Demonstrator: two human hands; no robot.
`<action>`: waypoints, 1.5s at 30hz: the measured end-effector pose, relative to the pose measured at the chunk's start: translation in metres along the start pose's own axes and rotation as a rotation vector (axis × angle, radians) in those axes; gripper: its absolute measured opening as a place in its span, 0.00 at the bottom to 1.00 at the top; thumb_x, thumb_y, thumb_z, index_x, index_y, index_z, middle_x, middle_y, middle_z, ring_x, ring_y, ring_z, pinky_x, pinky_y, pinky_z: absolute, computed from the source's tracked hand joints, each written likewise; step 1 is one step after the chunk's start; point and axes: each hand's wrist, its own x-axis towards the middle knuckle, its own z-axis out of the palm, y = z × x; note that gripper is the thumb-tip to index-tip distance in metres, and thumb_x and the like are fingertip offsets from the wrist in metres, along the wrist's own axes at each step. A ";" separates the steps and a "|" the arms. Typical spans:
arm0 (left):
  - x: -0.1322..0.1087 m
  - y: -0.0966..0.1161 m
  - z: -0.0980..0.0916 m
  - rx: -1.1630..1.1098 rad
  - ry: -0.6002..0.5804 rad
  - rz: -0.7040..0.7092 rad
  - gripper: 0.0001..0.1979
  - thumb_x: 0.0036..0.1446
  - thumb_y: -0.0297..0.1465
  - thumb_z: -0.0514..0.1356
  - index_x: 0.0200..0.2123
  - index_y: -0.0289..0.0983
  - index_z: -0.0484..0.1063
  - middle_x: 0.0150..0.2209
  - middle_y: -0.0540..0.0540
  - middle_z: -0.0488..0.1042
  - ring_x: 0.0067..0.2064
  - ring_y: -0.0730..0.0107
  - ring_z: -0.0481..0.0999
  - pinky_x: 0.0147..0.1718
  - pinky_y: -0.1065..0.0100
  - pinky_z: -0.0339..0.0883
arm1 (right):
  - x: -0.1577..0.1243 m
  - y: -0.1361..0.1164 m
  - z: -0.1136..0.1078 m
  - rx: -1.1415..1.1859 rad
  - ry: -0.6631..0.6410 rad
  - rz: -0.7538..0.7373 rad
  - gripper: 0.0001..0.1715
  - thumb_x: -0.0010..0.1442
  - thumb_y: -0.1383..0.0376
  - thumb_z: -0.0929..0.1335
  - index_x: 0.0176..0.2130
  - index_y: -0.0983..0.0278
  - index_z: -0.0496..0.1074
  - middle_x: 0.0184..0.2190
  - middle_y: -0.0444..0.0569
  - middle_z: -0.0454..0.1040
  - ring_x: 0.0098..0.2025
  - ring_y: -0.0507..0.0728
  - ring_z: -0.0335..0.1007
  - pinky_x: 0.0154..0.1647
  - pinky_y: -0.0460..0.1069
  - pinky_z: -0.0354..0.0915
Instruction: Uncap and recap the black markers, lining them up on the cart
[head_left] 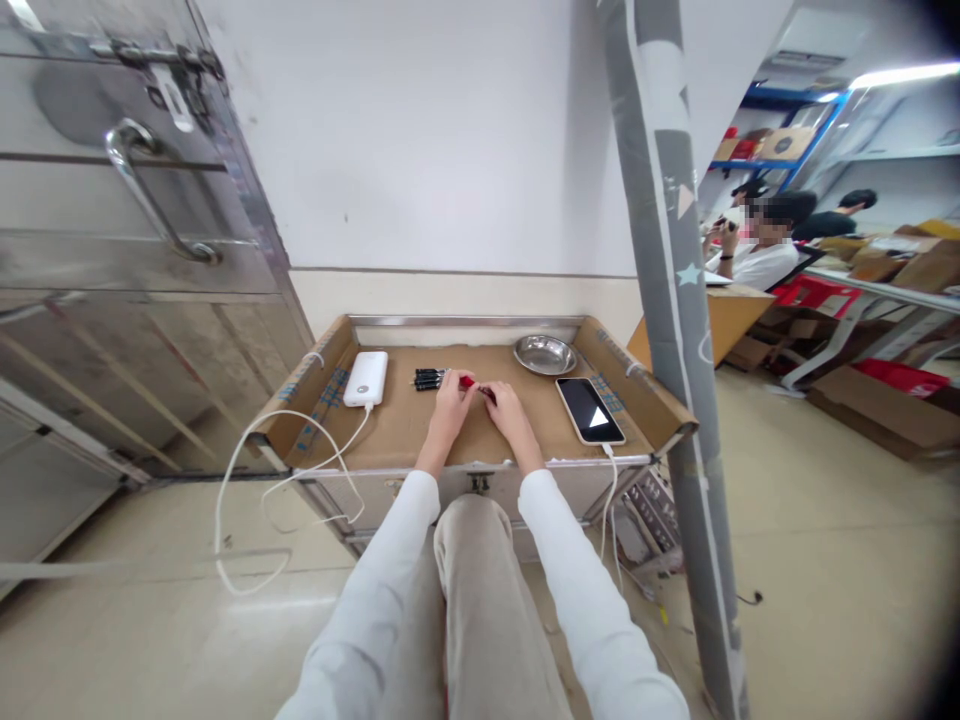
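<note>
Both my hands meet over the middle of the cardboard-covered tabletop [405,440]. My left hand [451,402] is closed on a small red item [467,382], whose shape is mostly hidden by the fingers. Close beside it, my right hand [507,402] pinches a small dark piece [488,393] that lies in line with the red item; whether the two are joined cannot be made out. Several black pen-like sticks [427,379] lie side by side just left of my left hand. Behind my right hand rests a shallow round metal dish [545,354].
A white power bank [366,379] with a cable lies at the left, a phone [590,411] with a cable at the right. Raised cardboard edges flank the table. A grey wrapped pole [686,300] stands right. People sit farther back at the right.
</note>
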 end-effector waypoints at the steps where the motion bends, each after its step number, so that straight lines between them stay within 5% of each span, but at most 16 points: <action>1: 0.000 0.000 0.000 -0.006 0.017 -0.002 0.07 0.61 0.32 0.55 0.42 0.37 0.65 0.40 0.44 0.70 0.41 0.70 0.72 0.44 0.65 0.69 | 0.000 0.000 0.000 0.001 0.003 0.004 0.17 0.60 0.74 0.59 0.45 0.65 0.71 0.41 0.52 0.74 0.44 0.57 0.65 0.50 0.52 0.62; 19: -0.001 0.002 -0.009 0.090 0.199 -0.214 0.12 0.64 0.32 0.48 0.47 0.37 0.66 0.46 0.39 0.71 0.47 0.63 0.71 0.50 0.59 0.65 | -0.002 -0.002 -0.002 -0.126 0.060 0.081 0.13 0.65 0.67 0.60 0.42 0.65 0.72 0.40 0.53 0.74 0.43 0.57 0.66 0.47 0.50 0.61; 30: -0.008 -0.003 -0.008 0.356 0.013 -0.214 0.09 0.63 0.29 0.50 0.35 0.37 0.69 0.39 0.40 0.75 0.42 0.59 0.71 0.46 0.57 0.63 | -0.004 -0.006 -0.005 -0.185 0.037 0.087 0.14 0.65 0.67 0.59 0.41 0.65 0.73 0.39 0.54 0.72 0.44 0.59 0.64 0.48 0.52 0.61; 39: -0.011 0.000 -0.005 0.532 -0.012 -0.236 0.14 0.62 0.25 0.45 0.38 0.37 0.70 0.42 0.35 0.70 0.45 0.52 0.68 0.45 0.53 0.61 | -0.002 0.000 0.000 -0.167 0.032 0.065 0.16 0.64 0.70 0.58 0.43 0.64 0.73 0.41 0.54 0.72 0.44 0.58 0.64 0.49 0.52 0.60; 45: -0.009 0.008 -0.001 0.505 -0.208 -0.057 0.10 0.61 0.29 0.50 0.43 0.37 0.69 0.48 0.36 0.68 0.50 0.51 0.66 0.49 0.52 0.60 | -0.001 0.004 0.003 -0.138 0.008 0.023 0.18 0.62 0.73 0.57 0.44 0.65 0.72 0.42 0.54 0.72 0.45 0.58 0.64 0.50 0.52 0.60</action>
